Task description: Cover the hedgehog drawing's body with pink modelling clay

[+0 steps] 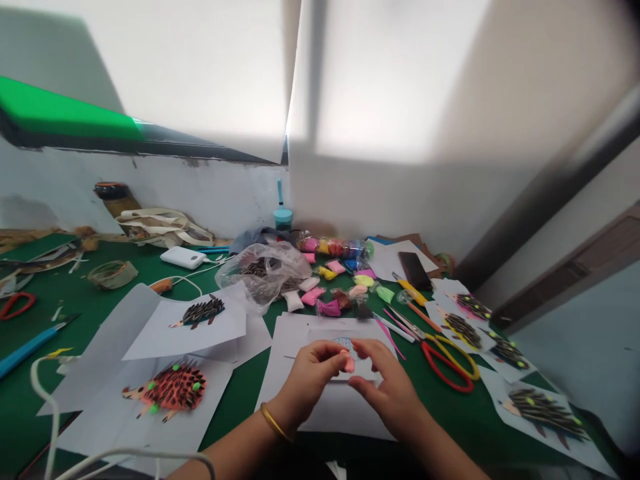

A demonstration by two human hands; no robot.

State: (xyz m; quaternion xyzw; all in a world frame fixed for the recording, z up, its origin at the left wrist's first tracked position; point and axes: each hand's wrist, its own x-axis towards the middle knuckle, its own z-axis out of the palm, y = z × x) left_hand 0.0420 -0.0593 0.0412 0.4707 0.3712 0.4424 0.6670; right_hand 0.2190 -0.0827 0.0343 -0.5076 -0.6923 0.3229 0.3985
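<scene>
My left hand (pixel 313 375) pinches a small lump of pink modelling clay (pixel 349 362) between thumb and fingers. Close to the lump on its right side is my right hand (pixel 385 383), thumb and forefinger apart with a gap between them. Whether its forefinger touches the clay I cannot make out. Beneath both hands lies a small sheet with a blue patterned shape (pixel 345 342), partly hidden by my fingers. It rests on a larger stack of white paper (pixel 290 330). A gold bangle (pixel 275 421) circles my left wrist.
Several clay packets (pixel 327 307) lie beyond the paper beside a plastic bag of dark bits (pixel 265 267). Red-and-yellow scissors (pixel 450 360) and a yellow cutter (pixel 413 291) are at right. Finished hedgehog pictures (pixel 175 387) flank both sides. A white cable (pixel 125 453) crosses the front left.
</scene>
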